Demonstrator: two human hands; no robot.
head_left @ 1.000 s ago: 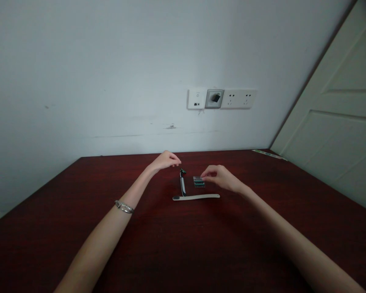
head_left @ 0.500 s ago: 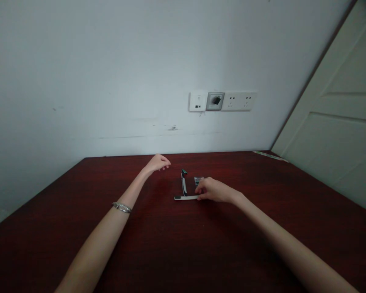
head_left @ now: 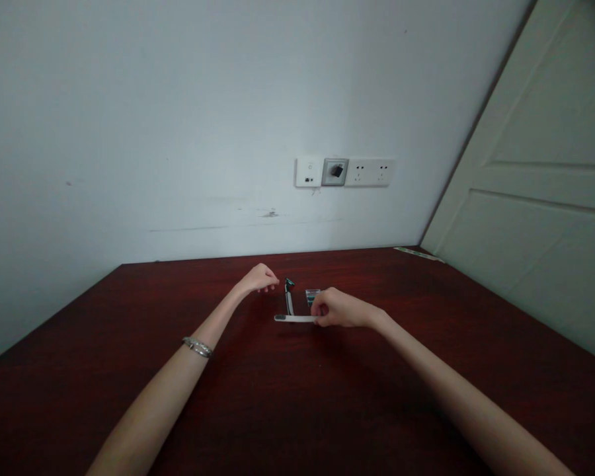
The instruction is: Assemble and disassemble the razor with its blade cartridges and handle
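Note:
In the head view, my right hand (head_left: pixel 340 309) pinches one end of a slim white stick with a dark grey tip (head_left: pixel 297 319). This stick lies crosswise, just in front of a razor's handle end, and seems slightly off the tabletop. The razor (head_left: pixel 290 303) has a black and light grey handle and a dark green head pointing away from me. My left hand (head_left: pixel 262 279) hovers left of the razor head, fingers curled together, with nothing visible in them. A small clear case with dark green parts (head_left: pixel 312 296) sits behind my right fingers, which partly cover it.
A dark red wooden table (head_left: pixel 228 410) reaches back to a white wall with sockets and a black plug (head_left: pixel 336 171). At the back right edge lies a pale strip (head_left: pixel 419 254). A panelled white door (head_left: pixel 535 192) stands to the right.
The camera view has shifted, moving the scene leftward. My left hand has come closer to the razor head. The white stick, still in my right hand, appears raised a little.

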